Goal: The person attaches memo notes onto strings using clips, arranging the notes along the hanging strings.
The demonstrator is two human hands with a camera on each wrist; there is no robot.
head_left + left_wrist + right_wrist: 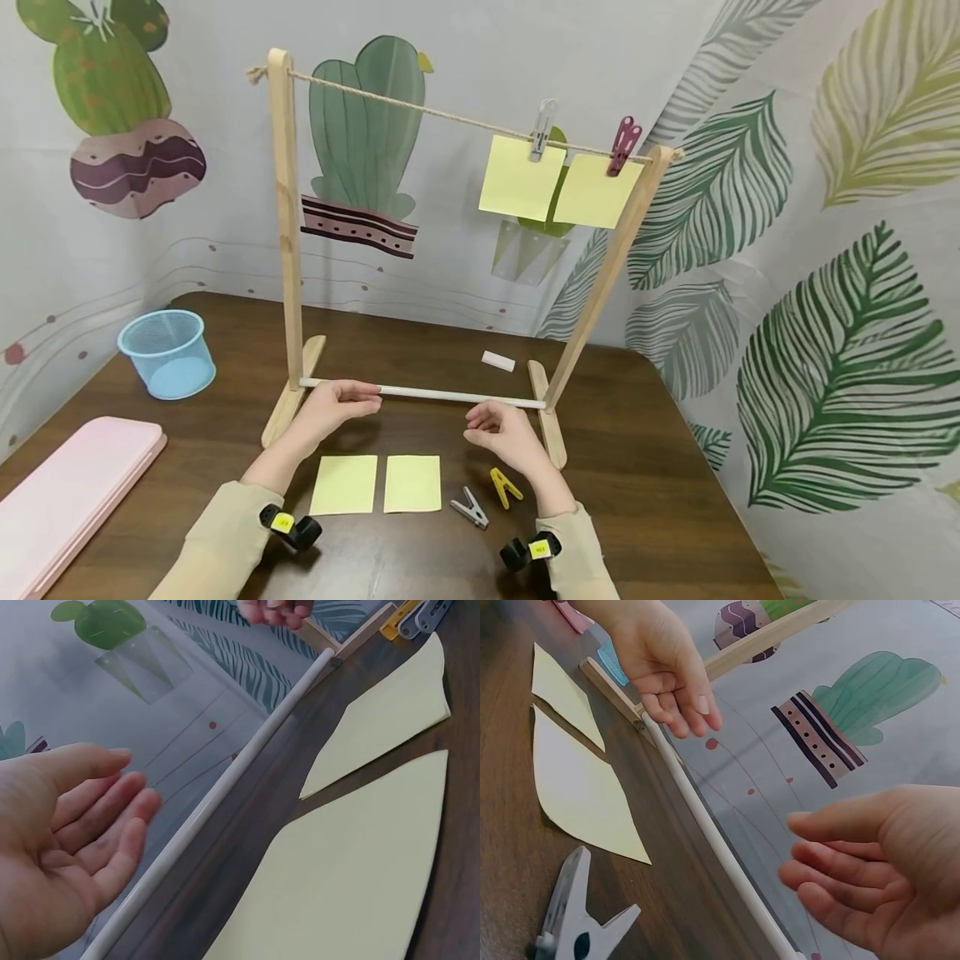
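Note:
My left hand (339,408) hovers over the table near the left end of the rack's white bar (435,393), fingers relaxed and holding nothing. On the other side my right hand (504,429) hangs near the bar's right end, its fingers loosely bent around nothing. Two yellow paper squares, a left one (343,485) and a right one (413,483), lie side by side below the hands. A grey clothespin (470,508) and a yellow clothespin (506,487) rest beside them. From the rope (405,103) hang two more yellow papers, held by a clear grey clothespin (543,129) and a maroon clothespin (624,146).
The wooden rack has a left post (287,217) and a right post (611,267). A white block (498,361) lies behind the bar. At the left are a blue mesh basket (167,354) and a pink case (82,500). A patterned cloth (465,292) hangs behind the table.

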